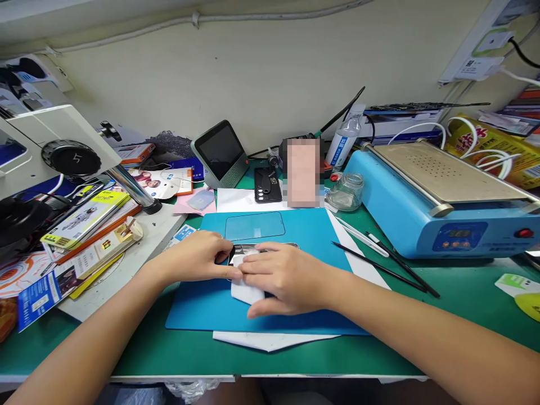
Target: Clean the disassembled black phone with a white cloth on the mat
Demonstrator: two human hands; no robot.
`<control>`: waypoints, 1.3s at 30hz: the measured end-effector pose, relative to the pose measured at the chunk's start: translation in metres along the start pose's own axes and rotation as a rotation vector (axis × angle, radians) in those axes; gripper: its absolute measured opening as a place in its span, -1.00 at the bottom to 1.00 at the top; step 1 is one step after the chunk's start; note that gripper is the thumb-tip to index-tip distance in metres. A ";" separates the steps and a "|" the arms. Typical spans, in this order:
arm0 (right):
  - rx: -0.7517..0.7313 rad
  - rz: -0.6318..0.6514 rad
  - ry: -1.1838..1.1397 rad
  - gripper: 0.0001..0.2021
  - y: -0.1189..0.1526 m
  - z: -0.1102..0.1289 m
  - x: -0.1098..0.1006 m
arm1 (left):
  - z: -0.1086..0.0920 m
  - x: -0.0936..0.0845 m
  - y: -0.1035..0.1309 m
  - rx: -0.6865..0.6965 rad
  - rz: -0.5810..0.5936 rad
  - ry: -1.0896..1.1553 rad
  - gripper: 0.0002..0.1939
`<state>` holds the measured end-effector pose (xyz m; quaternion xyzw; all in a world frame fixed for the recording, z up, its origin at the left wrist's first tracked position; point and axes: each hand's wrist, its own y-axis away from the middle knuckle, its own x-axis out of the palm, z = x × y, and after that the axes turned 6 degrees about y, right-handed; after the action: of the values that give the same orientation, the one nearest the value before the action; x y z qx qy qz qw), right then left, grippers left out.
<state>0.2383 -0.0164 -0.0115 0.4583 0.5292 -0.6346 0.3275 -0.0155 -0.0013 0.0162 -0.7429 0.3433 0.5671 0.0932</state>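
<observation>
On a blue mat [198, 309] lies a phone [248, 248] with a shiny edge, mostly covered by my hands. My left hand [200, 256] is closed at its left end, with thumb and fingers on the edge. A folded white wipe [246, 293] rests over the phone's surface. My right hand [291, 277] presses the wipe down with its fingers held together, thumb out to the side; the left thumb tip touches the wipe too. Just behind the phone lies a thin, clear, dark-edged screen glass [255, 225].
To the right stand a blue heating plate machine [405, 208], a glass jar [346, 192] and a water bottle [346, 138]. White tweezers [363, 236] and dark thin tools [396, 270] lie beside the mat. A microscope stand [135, 183] and stacked boxes [86, 216] occupy the left.
</observation>
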 end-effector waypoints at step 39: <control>0.031 0.000 0.055 -0.48 -0.002 0.006 -0.001 | -0.001 -0.001 0.000 0.007 -0.014 -0.009 -0.45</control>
<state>0.2353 -0.0220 -0.0098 0.4805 0.5281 -0.6298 0.3059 -0.0147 -0.0019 0.0177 -0.7425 0.3398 0.5683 0.1013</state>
